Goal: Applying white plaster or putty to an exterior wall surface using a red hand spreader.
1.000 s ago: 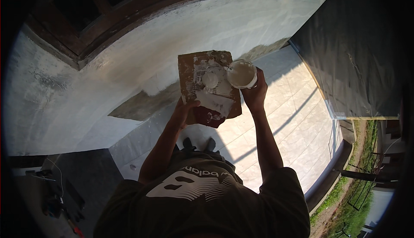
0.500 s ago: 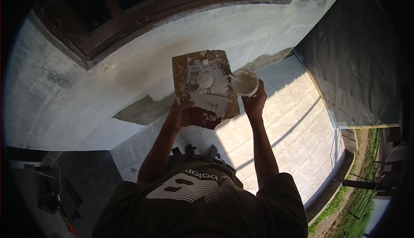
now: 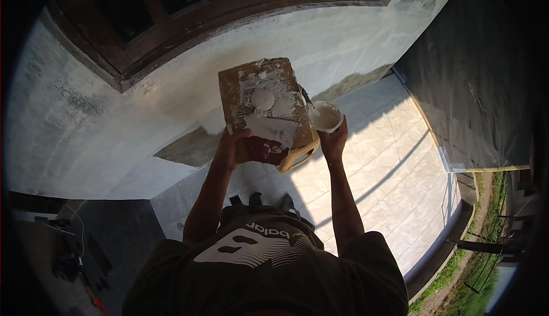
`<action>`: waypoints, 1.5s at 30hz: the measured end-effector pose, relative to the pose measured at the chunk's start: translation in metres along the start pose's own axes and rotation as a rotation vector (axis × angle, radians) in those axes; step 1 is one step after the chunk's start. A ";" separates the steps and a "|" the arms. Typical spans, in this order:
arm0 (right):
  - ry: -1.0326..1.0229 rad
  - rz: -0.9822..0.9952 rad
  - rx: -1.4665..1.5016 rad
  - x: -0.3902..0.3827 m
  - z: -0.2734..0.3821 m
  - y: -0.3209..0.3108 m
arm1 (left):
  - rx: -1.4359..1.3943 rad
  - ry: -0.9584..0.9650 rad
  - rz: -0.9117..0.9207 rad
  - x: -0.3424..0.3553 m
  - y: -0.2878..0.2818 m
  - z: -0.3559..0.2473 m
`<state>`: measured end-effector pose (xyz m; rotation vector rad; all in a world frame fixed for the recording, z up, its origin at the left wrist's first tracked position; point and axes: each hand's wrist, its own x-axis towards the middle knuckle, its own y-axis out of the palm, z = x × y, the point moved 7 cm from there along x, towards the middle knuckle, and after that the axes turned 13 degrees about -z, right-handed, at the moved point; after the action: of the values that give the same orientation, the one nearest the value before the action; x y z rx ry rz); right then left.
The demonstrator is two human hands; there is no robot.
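My left hand [image 3: 230, 147] is closed on a flat dark-red scraper [image 3: 264, 150], its thumb over the near edge. White paste coats the scraper's far part. Under and beyond it is the top of a brown stool [image 3: 233, 90], smeared with ridged white paste. A round white lump [image 3: 262, 99] sits on that paste. In my right hand [image 3: 334, 142] is a small white tub [image 3: 327, 116], tilted, with white paste on its inside. The tub is by the stool's right edge, and I cannot tell whether they touch.
A patchy white wall [image 3: 189, 76] runs ahead below a dark wooden window frame [image 3: 189, 24]. Sunlit pale floor tiles [image 3: 383, 184] lie to the right. A dark sheet [image 3: 474, 98] hangs at far right. Assorted tools [image 3: 74, 270] lie at lower left.
Both hands, with the scraper and tub, sit slightly further left in view. More of the stool's near side and leg shows. The tub is tipped a little differently.
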<state>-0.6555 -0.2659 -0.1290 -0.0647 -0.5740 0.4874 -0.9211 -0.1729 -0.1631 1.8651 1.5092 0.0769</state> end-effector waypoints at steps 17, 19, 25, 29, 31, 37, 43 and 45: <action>0.493 -0.003 0.309 -0.045 -0.293 0.147 | -0.026 -0.001 -0.101 0.113 -0.082 0.060; 0.519 0.002 0.277 -0.060 -0.351 0.176 | -0.010 0.037 -0.105 0.138 -0.092 0.085; 0.459 -0.060 0.192 -0.111 -0.488 0.232 | 0.096 0.020 -0.185 0.199 -0.133 0.160; 0.429 -0.071 0.168 -0.129 -0.565 0.262 | 0.108 -0.007 -0.203 0.236 -0.153 0.204; 0.431 -0.071 0.091 -0.137 -0.595 0.276 | 0.097 0.025 -0.218 0.250 -0.165 0.220; 0.320 -0.135 0.071 -0.157 -0.653 0.291 | 0.149 -0.005 -0.242 0.265 -0.200 0.267; 0.257 -0.167 -0.020 -0.159 -0.630 0.303 | 0.121 -0.002 -0.256 0.264 -0.212 0.270; 0.289 -0.156 -0.057 -0.162 -0.629 0.302 | 0.134 -0.011 -0.253 0.264 -0.213 0.271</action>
<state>-0.5647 -0.0265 -0.7979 -0.1414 -0.3059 0.3021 -0.8881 -0.0654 -0.5819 1.7563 1.7673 -0.1555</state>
